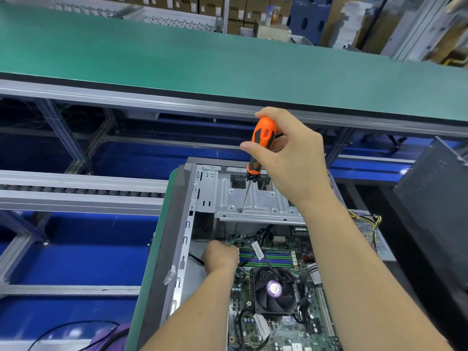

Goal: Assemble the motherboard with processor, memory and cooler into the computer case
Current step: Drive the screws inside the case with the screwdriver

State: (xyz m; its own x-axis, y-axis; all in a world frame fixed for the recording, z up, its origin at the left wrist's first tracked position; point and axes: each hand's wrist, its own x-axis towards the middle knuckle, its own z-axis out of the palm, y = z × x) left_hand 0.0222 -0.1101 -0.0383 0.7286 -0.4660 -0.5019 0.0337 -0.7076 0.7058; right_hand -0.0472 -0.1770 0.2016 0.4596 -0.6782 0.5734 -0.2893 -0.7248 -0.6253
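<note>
Two hands at work: right hand [291,158] grips the orange screwdriver [260,145] through the drive cage [255,198], left hand [220,257] fingers curled at the motherboard [278,307] corner inside the case [182,236]; keep shaft upright, press before turning.

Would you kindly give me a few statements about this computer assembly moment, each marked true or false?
1. The right hand grips an orange and black screwdriver. True.
2. The screwdriver's shaft passes down through the metal drive bracket. True.
3. The left hand holds a second screwdriver. False: it rests at the motherboard corner by the memory slots, and no tool shows in it.
4. The cooler fan lies outside the computer case. False: it sits on the motherboard inside the case.
5. The case lies open on its side. True.
</note>
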